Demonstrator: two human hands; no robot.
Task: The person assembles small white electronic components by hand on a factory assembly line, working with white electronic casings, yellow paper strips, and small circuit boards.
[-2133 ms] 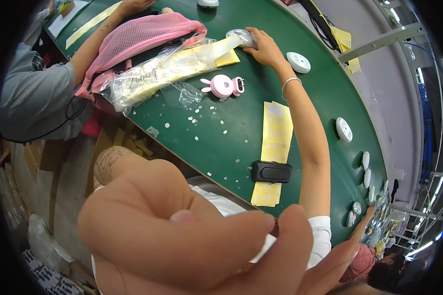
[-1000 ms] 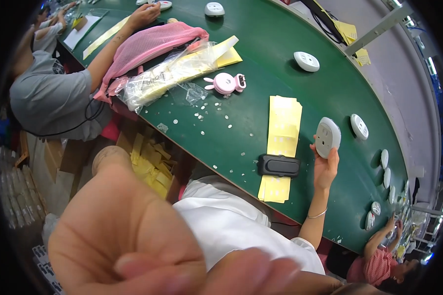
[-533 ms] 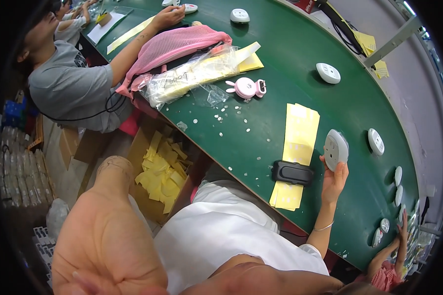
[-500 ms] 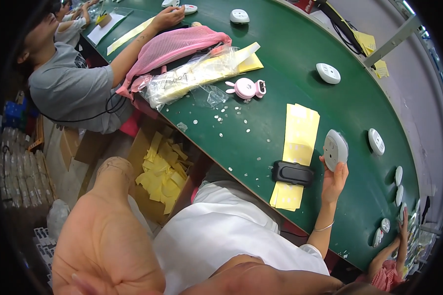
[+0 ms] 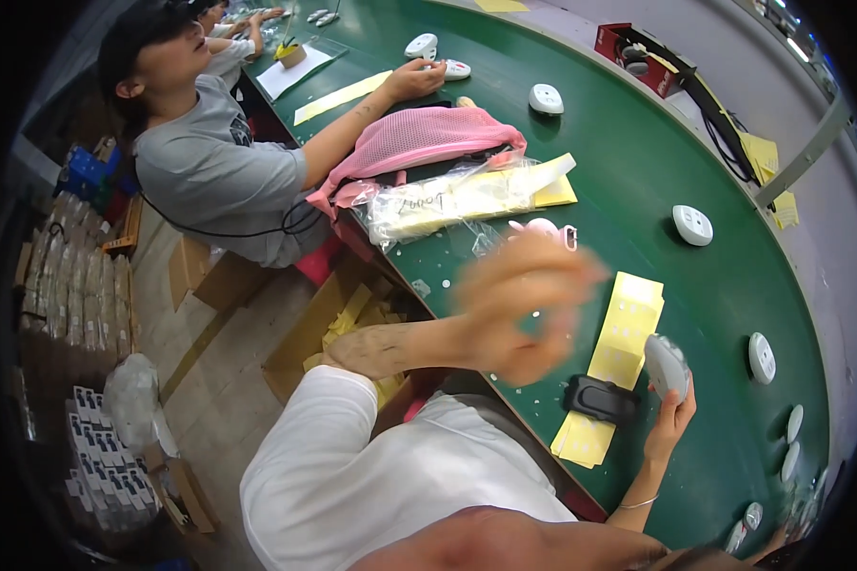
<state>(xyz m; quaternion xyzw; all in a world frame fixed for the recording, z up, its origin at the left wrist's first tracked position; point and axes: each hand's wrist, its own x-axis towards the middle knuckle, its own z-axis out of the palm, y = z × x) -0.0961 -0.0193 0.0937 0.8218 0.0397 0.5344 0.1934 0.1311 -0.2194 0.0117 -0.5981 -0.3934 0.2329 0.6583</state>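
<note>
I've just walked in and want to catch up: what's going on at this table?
A person holds a white oval device in the right hand. The left hand is over the near edge of the green table, too blurred to tell if it holds anything. Yellow sheets lie nearby with a black case on top. Further left, a co-worker's hand is at another white device.

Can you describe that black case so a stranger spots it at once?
On the long green table, find the yellow sheets left of the person's right hand. The black case lies across them, an oblong with rounded corners, dark against the yellow sheets and the whitish device in that hand.
</note>
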